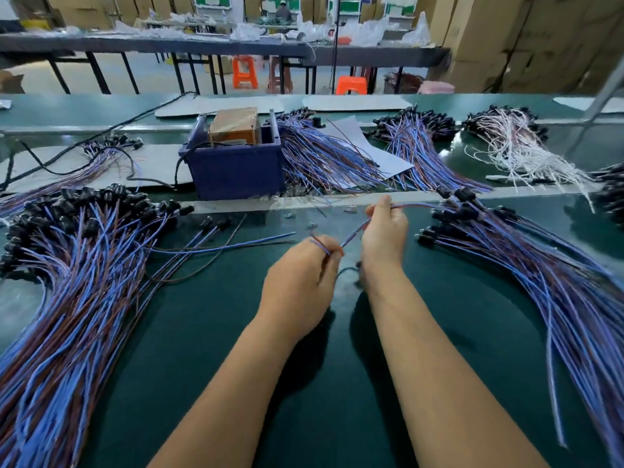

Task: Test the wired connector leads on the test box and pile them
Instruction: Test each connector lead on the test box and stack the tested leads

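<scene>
Blue-brown lead (354, 233) pinched between left hand (299, 282) and right hand (383, 233), its connector blurred.

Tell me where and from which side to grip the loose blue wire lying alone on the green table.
Pinch the loose blue wire near its bare right end, coming from above. That end lies free on the green table, clear of the left pile of blue and brown leads, so probably nothing will tangle.
</scene>
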The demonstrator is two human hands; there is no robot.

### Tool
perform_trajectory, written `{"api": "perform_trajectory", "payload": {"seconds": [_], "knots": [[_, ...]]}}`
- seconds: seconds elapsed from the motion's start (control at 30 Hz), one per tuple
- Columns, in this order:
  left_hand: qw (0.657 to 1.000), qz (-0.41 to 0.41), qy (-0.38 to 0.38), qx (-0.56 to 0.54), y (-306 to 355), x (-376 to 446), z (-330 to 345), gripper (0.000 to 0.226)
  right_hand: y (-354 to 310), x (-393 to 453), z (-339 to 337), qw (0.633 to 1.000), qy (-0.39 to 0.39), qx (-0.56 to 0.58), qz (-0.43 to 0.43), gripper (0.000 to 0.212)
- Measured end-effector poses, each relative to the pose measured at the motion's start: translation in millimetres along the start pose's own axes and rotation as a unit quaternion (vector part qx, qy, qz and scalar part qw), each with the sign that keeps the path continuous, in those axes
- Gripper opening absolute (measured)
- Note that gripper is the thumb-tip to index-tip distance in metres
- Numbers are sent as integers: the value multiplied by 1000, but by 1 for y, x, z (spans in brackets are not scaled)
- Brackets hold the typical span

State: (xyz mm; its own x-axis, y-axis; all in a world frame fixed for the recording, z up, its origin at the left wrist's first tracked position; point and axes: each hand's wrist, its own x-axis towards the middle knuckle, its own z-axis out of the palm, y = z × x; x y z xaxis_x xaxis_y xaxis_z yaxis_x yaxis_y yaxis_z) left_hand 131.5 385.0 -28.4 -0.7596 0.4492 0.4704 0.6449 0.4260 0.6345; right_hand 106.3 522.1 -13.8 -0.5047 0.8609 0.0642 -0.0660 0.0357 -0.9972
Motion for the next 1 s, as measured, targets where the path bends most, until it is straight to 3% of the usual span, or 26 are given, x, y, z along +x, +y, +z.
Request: {"api": "perform_trajectory", "payload": {"seconds": [0.13,0.2,0.27,0.37,0.47,0.63,0.77,0.9,1.0], "knots": [[991,91,-91,-18,35,-5,32,19,-10,33,-45,989,-47,-122,-68,31],[984,139,-108,-40,53,-9,49,14,-17,49,-72,962,-68,-240,-108,28],[974,177,-128,-60,69,-12,65,17,-23,62,-100,914,-79,-368,-151,33],[955,194,-205,-91,96,-14,90,50,-31,77,-140,825,-77,-520,-206,38],[940,190,-270,-80,119,-22,108,65,-31,88,-174,770,-86,-586,-237,31],[932,239,-269,-35,128,-28,121,49,-17,99,-211,755,-56,-615,-221,25],[932,206,-286,-79,123,-23,122,39,-12,96,-212,755,-27,-622,-204,33],[957,95,-238,-138,106,-15,106,33,-18,81,-188,810,31,-516,-276,37],[972,-63,-138,-181,76,4,81,33,-22,65,-154,816,-16,-476,-326,35]]}}
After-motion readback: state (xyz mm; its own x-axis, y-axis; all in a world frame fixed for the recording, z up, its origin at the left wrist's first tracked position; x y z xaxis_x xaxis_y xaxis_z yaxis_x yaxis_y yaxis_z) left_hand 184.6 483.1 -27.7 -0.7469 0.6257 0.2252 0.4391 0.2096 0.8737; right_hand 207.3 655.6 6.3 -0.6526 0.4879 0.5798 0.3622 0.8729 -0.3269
